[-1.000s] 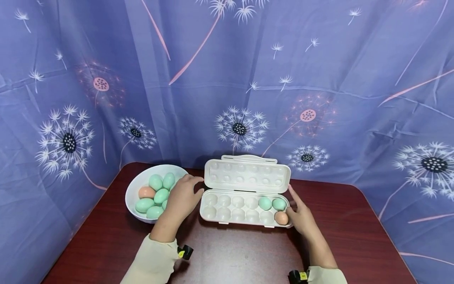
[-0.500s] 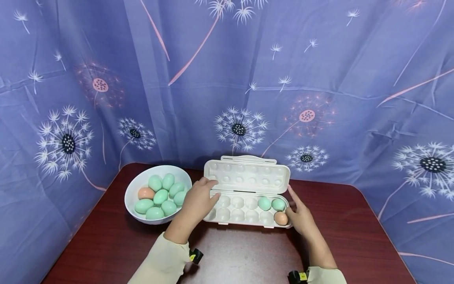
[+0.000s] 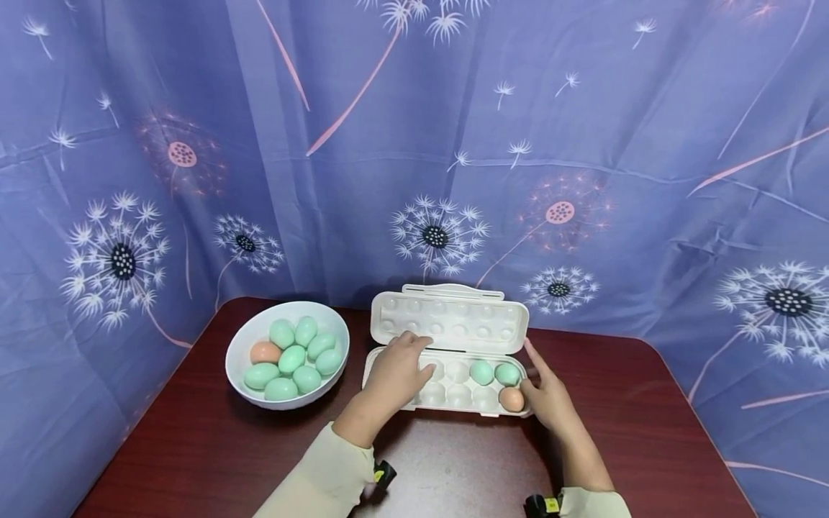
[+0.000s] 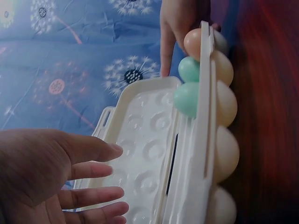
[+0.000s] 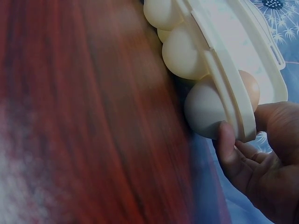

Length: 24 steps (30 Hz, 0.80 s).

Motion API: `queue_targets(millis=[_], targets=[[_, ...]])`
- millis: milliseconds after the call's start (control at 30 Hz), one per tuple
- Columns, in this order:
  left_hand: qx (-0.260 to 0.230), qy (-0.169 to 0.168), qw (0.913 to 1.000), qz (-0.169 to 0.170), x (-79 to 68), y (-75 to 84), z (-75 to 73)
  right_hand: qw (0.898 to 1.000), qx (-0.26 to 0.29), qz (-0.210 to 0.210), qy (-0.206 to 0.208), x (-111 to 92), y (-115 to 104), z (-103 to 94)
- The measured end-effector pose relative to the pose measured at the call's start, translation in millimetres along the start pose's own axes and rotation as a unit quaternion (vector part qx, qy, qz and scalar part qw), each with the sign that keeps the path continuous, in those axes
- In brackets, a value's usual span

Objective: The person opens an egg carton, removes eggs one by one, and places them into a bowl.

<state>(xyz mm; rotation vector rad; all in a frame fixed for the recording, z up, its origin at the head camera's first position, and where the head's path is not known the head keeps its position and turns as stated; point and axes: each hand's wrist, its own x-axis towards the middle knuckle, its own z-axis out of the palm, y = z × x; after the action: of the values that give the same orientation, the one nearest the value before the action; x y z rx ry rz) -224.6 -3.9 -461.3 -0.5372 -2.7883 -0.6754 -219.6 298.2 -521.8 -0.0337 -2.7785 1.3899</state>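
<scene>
A cream egg carton point(image 3: 450, 316) lies with its lid raised and hinged back. Two green eggs point(image 3: 481, 373) sit side by side in the back row at its right end, with an orange egg point(image 3: 512, 399) in front of them. My left hand point(image 3: 396, 370) hovers over the carton's left part, covering several cups. Its fingers point(image 4: 96, 197) are extended and apart, with nothing between them in the left wrist view. My right hand point(image 3: 549, 394) grips the carton's right end. In the right wrist view one fingertip point(image 5: 227, 133) presses against an end cup.
Left of the carton stands a white bowl point(image 3: 245, 334) holding several green eggs point(image 3: 292, 360) and one orange egg point(image 3: 265, 352). Both rest on a dark red wooden table point(image 3: 622, 432). Behind it hangs a blue curtain point(image 3: 363, 237) with dandelion prints.
My left hand has moved right, from beside the bowl to over the carton's left part, uncovering the bowl's right eggs. My right hand stays at the carton's right end.
</scene>
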Motion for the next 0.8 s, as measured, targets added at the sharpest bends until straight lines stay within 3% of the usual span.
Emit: queue_targets(millis=[800], targets=[[-0.028, -0.052, 0.9961, 0.066, 13.3, 47.7, 59.0, 1.000, -0.008, 0.000, 0.005, 0.9, 2.6, 0.1]])
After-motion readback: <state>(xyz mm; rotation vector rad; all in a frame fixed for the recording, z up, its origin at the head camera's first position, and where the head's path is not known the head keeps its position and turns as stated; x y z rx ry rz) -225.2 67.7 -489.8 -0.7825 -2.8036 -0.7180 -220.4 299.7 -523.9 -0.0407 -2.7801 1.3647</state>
